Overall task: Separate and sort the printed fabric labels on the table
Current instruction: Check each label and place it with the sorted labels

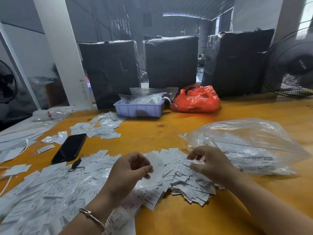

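Note:
A wide heap of white printed fabric labels [55, 189] covers the near left of the orange table [183, 216]. A denser pile of labels [189, 180] lies in the middle, under my hands. My left hand [130, 173] pinches a blurred white label [156, 167] between thumb and fingers, just above the pile. My right hand [210, 162] hovers over the pile's right side, fingers curled, with a label at its fingertips; the blur hides whether it grips it. A smaller group of labels [100, 128] lies further back on the left.
A black phone [70, 148] with a key fob lies left of the piles. A clear plastic bag [245, 146] with labels sits right. At the back stand a purple bin [138, 109], a red bag [196, 99], black wrapped bales [171, 61] and a fan [291, 65].

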The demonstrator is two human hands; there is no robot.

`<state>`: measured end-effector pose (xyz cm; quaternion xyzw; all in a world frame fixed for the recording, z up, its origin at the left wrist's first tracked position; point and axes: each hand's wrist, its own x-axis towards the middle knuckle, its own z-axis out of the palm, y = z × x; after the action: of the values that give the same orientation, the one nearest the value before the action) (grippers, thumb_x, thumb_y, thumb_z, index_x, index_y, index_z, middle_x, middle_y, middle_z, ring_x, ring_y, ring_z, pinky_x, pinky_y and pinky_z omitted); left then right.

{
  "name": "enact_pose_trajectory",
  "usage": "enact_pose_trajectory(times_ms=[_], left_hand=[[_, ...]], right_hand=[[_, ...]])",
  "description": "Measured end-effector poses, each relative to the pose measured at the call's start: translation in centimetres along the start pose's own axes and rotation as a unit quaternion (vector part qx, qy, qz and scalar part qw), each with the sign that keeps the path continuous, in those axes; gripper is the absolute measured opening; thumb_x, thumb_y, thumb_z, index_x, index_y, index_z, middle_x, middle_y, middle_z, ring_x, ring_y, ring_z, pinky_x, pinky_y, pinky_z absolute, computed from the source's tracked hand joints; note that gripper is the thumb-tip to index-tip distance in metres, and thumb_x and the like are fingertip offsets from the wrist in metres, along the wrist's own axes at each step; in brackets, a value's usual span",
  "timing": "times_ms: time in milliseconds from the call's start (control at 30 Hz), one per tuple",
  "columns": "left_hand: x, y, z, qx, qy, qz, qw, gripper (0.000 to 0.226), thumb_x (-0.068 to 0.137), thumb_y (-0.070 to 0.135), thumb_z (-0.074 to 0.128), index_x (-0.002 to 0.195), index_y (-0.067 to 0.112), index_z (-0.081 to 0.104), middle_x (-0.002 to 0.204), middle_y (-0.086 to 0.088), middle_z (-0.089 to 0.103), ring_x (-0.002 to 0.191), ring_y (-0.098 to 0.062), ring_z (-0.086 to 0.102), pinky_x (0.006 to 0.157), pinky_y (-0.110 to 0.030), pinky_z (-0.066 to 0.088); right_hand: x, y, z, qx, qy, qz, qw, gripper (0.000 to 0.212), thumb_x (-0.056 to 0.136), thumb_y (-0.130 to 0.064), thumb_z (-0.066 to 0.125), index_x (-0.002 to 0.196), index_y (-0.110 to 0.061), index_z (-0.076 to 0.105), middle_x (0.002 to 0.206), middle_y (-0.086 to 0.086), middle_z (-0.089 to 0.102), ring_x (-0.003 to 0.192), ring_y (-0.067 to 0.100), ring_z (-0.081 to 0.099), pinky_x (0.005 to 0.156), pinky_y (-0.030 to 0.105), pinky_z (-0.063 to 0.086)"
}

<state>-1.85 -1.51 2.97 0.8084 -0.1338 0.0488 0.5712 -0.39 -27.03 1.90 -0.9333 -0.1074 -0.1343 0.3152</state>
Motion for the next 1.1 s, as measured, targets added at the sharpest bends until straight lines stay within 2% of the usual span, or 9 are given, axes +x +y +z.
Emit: enact_pose_trajectory(times_ms=[133, 233, 400, 533, 667, 733, 933, 1000, 1100], left_hand=[[0.0, 0.0, 0.0, -0.031, -0.003, -0.007, 0.999, 0.015, 0.077, -0.006, 0.075, 0.086, 0.0, 0.066, 0.073, -0.014, 0.069, 0.065, -0.018, 0.067, 0.06, -0.018, 0.051], [-0.1, -0.2, 0.1, -0.008, -0.011, -0.007, 1.0, 0.023, 0.072, 0.001, 0.082, 0.089, 0.007, 0.068, 0.068, -0.006, 0.062, 0.067, -0.012, 0.06, 0.066, -0.022, 0.053], [-0.2, 0.1, 0.1, -0.012, -0.013, -0.009, 1.0, 0.02, 0.07, 0.015, 0.084, 0.084, 0.008, 0.07, 0.075, -0.014, 0.066, 0.068, -0.013, 0.062, 0.063, -0.02, 0.052], [-0.1, 0.1, 0.2, -0.004, -0.012, 0.009, 1.0, 0.006, 0.079, 0.007, 0.076, 0.082, 0.007, 0.071, 0.072, -0.006, 0.071, 0.064, -0.013, 0.066, 0.059, -0.017, 0.05], [-0.1, 0.1, 0.1, -0.028, -0.014, 0.004, 1.0, 0.007, 0.082, -0.002, 0.071, 0.087, 0.003, 0.069, 0.079, -0.011, 0.074, 0.072, -0.023, 0.072, 0.063, -0.022, 0.054], [-0.1, 0.2, 0.1, -0.042, -0.022, 0.005, 0.999, 0.005, 0.084, -0.001, 0.069, 0.088, 0.001, 0.067, 0.08, -0.012, 0.074, 0.073, -0.024, 0.072, 0.063, -0.023, 0.055], [-0.1, 0.3, 0.2, -0.033, -0.019, 0.023, 0.999, 0.008, 0.084, 0.017, 0.07, 0.08, 0.01, 0.071, 0.076, -0.005, 0.074, 0.068, -0.015, 0.068, 0.061, -0.02, 0.052], [-0.1, 0.2, 0.1, -0.038, -0.009, 0.023, 0.999, 0.008, 0.079, 0.022, 0.073, 0.077, 0.015, 0.074, 0.073, -0.003, 0.071, 0.066, -0.01, 0.063, 0.062, -0.018, 0.05], [0.0, 0.3, -0.1, -0.087, -0.023, 0.001, 0.996, 0.003, 0.078, 0.015, 0.074, 0.08, 0.013, 0.072, 0.075, -0.008, 0.071, 0.066, -0.014, 0.063, 0.06, -0.021, 0.051]], right_hand=[[0.1, -0.2, 0.5, -0.091, -0.037, 0.023, 0.995, 0.041, 0.082, -0.038, 0.071, 0.122, -0.033, 0.058, 0.113, -0.007, 0.056, 0.1, 0.012, 0.054, 0.089, 0.028, 0.044], [0.2, -0.5, 0.9, -0.11, -0.03, 0.01, 0.993, 0.042, 0.087, -0.04, 0.065, 0.127, -0.031, 0.057, 0.112, -0.003, 0.059, 0.1, 0.017, 0.055, 0.091, 0.03, 0.044], [0.3, -0.5, 0.9, -0.109, 0.022, -0.051, 0.993, 0.023, 0.091, -0.036, 0.062, 0.103, -0.018, 0.071, 0.093, 0.0, 0.073, 0.085, 0.018, 0.066, 0.083, 0.033, 0.051], [0.4, -0.3, 0.9, -0.1, 0.072, -0.046, 0.991, 0.009, 0.086, -0.011, 0.063, 0.086, -0.014, 0.072, 0.077, 0.004, 0.072, 0.07, 0.02, 0.064, 0.066, 0.031, 0.051], [0.3, -0.4, 0.8, 0.038, 0.117, -0.026, 0.992, 0.012, 0.076, -0.001, 0.07, 0.075, -0.013, 0.073, 0.096, 0.0, 0.07, 0.094, 0.017, 0.061, 0.08, 0.037, 0.05], [0.0, -0.9, 0.6, 0.152, 0.115, 0.002, 0.982, 0.017, 0.074, 0.0, 0.074, 0.069, -0.016, 0.073, 0.102, -0.005, 0.067, 0.099, 0.012, 0.06, 0.078, 0.036, 0.052], [-0.7, -2.9, 0.0, 0.434, 0.112, 0.029, 0.893, 0.022, 0.073, 0.008, 0.072, 0.067, -0.012, 0.076, 0.079, 0.004, 0.073, 0.078, 0.009, 0.067, 0.066, 0.022, 0.054], [-1.0, -3.2, -0.3, 0.459, 0.091, 0.032, 0.883, 0.024, 0.076, 0.01, 0.067, 0.07, -0.011, 0.076, 0.074, 0.01, 0.073, 0.068, 0.014, 0.067, 0.057, 0.02, 0.051], [-1.2, -3.5, -0.1, 0.456, 0.053, 0.047, 0.887, 0.029, 0.08, 0.011, 0.06, 0.069, -0.011, 0.074, 0.072, 0.011, 0.072, 0.065, 0.018, 0.067, 0.058, 0.024, 0.053]])
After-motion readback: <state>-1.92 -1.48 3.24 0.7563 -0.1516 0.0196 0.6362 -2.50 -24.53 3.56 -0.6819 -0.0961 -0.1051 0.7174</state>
